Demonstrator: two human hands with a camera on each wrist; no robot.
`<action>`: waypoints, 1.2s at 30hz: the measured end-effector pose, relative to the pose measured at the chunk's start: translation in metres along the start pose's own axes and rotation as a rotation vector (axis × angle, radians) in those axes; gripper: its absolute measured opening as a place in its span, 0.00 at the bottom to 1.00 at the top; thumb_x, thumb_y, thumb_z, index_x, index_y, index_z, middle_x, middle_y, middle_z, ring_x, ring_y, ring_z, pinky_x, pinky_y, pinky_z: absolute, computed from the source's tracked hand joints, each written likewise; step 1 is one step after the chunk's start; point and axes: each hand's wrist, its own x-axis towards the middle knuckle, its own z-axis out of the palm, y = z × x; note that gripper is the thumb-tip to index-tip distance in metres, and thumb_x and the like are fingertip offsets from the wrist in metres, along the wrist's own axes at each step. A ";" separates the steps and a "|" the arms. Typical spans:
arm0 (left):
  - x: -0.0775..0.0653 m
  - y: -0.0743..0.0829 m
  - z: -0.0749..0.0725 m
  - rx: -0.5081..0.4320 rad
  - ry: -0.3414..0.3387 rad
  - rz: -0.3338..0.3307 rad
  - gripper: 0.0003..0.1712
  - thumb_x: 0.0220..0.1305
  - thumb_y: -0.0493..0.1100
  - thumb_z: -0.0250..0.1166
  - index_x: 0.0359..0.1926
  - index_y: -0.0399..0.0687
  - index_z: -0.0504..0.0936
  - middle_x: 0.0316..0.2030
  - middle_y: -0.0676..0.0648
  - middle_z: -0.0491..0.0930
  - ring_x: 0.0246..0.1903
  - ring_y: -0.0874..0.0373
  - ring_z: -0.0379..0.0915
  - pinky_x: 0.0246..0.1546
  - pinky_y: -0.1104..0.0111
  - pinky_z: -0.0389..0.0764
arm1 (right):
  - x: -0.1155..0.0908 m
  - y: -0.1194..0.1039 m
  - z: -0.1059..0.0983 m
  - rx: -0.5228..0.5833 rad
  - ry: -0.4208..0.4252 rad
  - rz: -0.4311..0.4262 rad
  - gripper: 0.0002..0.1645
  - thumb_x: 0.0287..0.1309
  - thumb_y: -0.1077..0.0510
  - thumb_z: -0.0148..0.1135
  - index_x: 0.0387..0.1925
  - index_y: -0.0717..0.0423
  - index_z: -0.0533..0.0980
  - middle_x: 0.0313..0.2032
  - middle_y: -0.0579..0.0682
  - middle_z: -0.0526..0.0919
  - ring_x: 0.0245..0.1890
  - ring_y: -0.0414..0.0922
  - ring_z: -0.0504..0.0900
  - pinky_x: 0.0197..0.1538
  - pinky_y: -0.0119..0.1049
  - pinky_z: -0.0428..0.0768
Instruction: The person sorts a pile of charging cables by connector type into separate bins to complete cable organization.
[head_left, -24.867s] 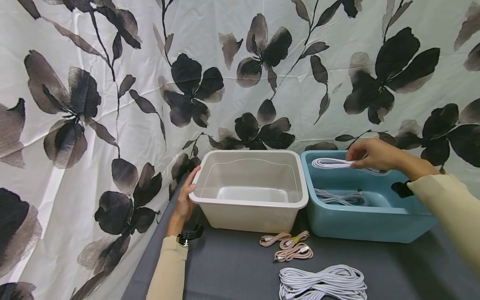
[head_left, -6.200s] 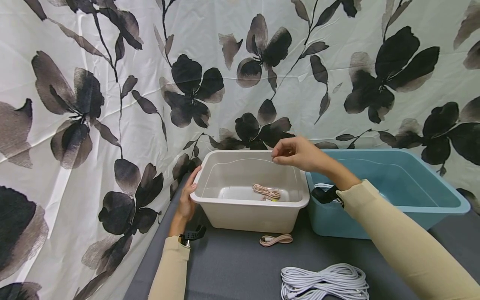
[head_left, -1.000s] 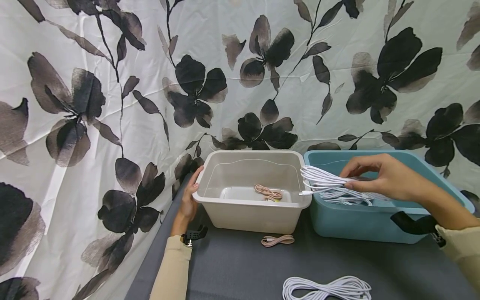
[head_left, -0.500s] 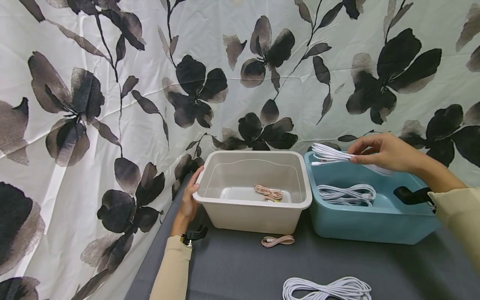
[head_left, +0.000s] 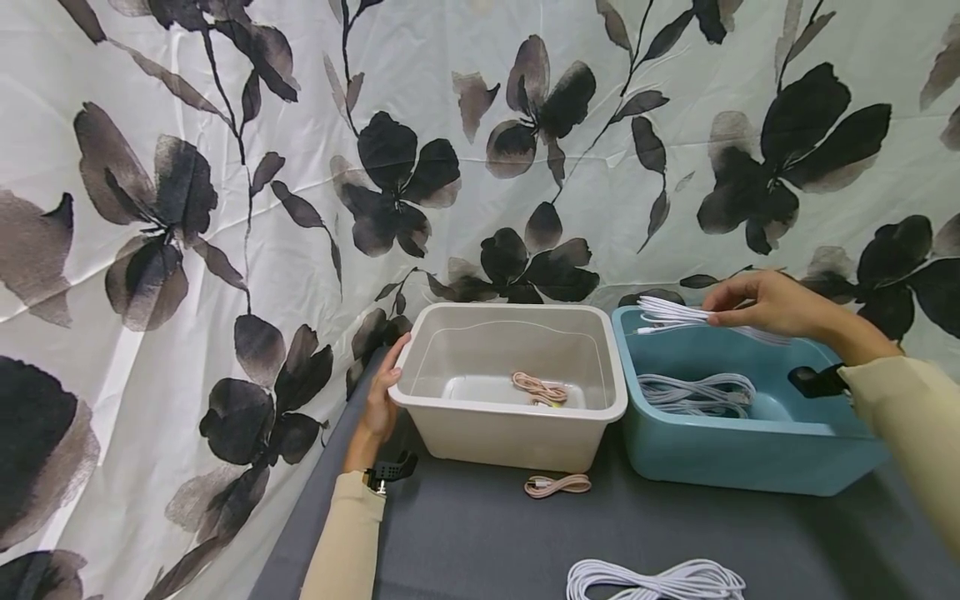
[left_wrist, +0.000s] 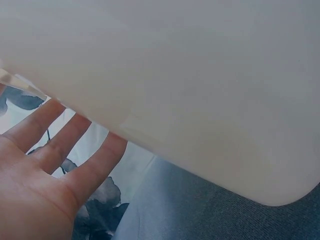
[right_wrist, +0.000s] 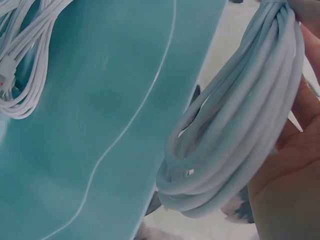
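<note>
My right hand (head_left: 795,312) pinches a coiled white cable (head_left: 667,312) above the back part of the blue bin (head_left: 757,458). Up close in the right wrist view, the loops of this coil (right_wrist: 240,115) hang from the fingers. More white cable (head_left: 697,393) lies coiled on the blue bin's floor. With extended fingers, my left hand (head_left: 378,406) rests against the left side of the beige bin (head_left: 495,433); three of those fingers (left_wrist: 95,160) reach the bin's edge in the left wrist view. Inside the beige bin are tan cables (head_left: 538,386) with a bit of yellow.
On the grey table (head_left: 465,533), a tan cable bundle (head_left: 557,485) lies just in front of the beige bin. A white cable coil (head_left: 656,581) is at the near edge of the view. Behind the bins hangs a floral curtain (head_left: 420,83).
Over the last second my right hand has lifted the white coil up and back from low in the blue bin. Since the oldest frame, tan cables have moved from table to beige bin.
</note>
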 end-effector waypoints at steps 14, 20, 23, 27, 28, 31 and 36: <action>0.003 -0.006 0.003 -0.004 0.001 0.018 0.40 0.67 0.46 0.41 0.81 0.51 0.55 0.78 0.39 0.55 0.67 0.42 0.59 0.56 0.67 0.73 | 0.016 0.026 0.008 -0.026 -0.015 0.000 0.15 0.65 0.55 0.68 0.50 0.58 0.84 0.48 0.56 0.86 0.40 0.39 0.80 0.42 0.31 0.79; 0.003 -0.006 0.004 0.006 0.010 0.023 0.40 0.67 0.46 0.40 0.81 0.50 0.55 0.79 0.40 0.54 0.67 0.47 0.59 0.60 0.64 0.71 | 0.016 0.023 0.007 0.001 -0.001 0.020 0.18 0.69 0.58 0.63 0.55 0.64 0.80 0.50 0.62 0.85 0.47 0.54 0.84 0.52 0.56 0.82; 0.003 -0.007 0.004 0.016 0.016 0.027 0.40 0.67 0.46 0.41 0.81 0.50 0.55 0.79 0.41 0.53 0.67 0.49 0.59 0.62 0.60 0.69 | 0.017 0.018 0.006 -0.002 -0.006 0.011 0.17 0.69 0.58 0.63 0.55 0.63 0.80 0.51 0.62 0.85 0.48 0.53 0.84 0.53 0.58 0.81; 0.004 -0.007 0.005 0.022 0.020 0.028 0.40 0.67 0.46 0.41 0.81 0.50 0.55 0.79 0.41 0.53 0.67 0.48 0.59 0.62 0.58 0.69 | 0.015 0.011 0.002 -0.020 -0.012 -0.009 0.17 0.69 0.57 0.63 0.55 0.60 0.81 0.51 0.59 0.86 0.44 0.39 0.83 0.48 0.45 0.84; 0.004 -0.007 0.005 0.020 0.021 0.028 0.40 0.67 0.46 0.41 0.81 0.50 0.55 0.79 0.41 0.54 0.67 0.48 0.59 0.62 0.58 0.70 | 0.014 0.009 0.001 -0.024 -0.014 -0.013 0.17 0.69 0.56 0.63 0.55 0.60 0.81 0.51 0.59 0.86 0.42 0.35 0.82 0.47 0.41 0.83; 0.005 -0.008 0.005 0.006 0.018 0.024 0.40 0.66 0.47 0.41 0.81 0.51 0.55 0.79 0.41 0.53 0.68 0.46 0.58 0.61 0.61 0.71 | 0.010 0.003 -0.001 -0.026 -0.016 -0.034 0.17 0.69 0.56 0.64 0.54 0.59 0.81 0.51 0.58 0.86 0.40 0.27 0.79 0.44 0.32 0.81; 0.006 -0.008 0.007 -0.028 0.014 0.020 0.41 0.66 0.48 0.41 0.81 0.51 0.53 0.79 0.41 0.53 0.69 0.44 0.57 0.58 0.67 0.72 | -0.002 -0.007 -0.001 0.002 -0.010 -0.078 0.14 0.67 0.58 0.65 0.53 0.55 0.82 0.50 0.54 0.86 0.42 0.26 0.79 0.42 0.23 0.77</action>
